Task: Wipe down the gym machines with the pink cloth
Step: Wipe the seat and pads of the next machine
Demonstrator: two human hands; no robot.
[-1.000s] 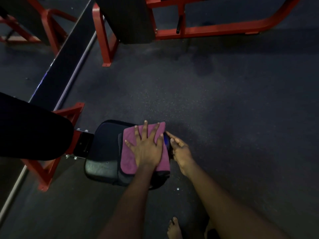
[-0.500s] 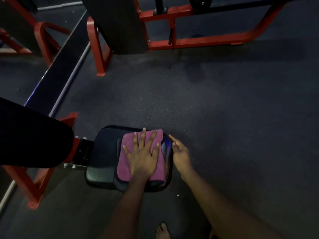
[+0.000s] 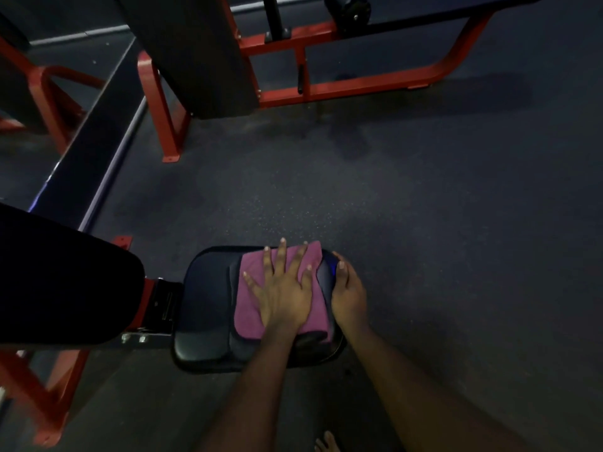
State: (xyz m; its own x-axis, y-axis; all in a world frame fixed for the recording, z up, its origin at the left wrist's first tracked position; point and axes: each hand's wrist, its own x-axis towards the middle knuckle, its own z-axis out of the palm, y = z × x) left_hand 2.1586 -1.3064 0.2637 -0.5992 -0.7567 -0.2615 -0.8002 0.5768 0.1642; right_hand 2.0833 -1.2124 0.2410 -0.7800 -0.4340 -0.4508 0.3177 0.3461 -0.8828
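A folded pink cloth (image 3: 249, 308) lies on the right half of a black padded machine seat (image 3: 205, 308). My left hand (image 3: 284, 291) presses flat on the cloth with its fingers spread and pointing away from me. My right hand (image 3: 349, 295) grips the seat's right edge, thumb on top and fingers curled over the side. Part of the cloth is hidden under my left hand.
A black back pad (image 3: 58, 282) on a red frame (image 3: 49, 402) stands left of the seat. Another machine with red tubing (image 3: 359, 83) and a black panel (image 3: 195, 60) stands farther ahead on the dark speckled floor (image 3: 424, 223). My bare foot (image 3: 326, 443) shows at the bottom edge.
My right hand has closed in on the seat's right edge, from resting beside it to gripping it. My left hand stays flat on the cloth, shifted slightly. My head has tilted up a little.
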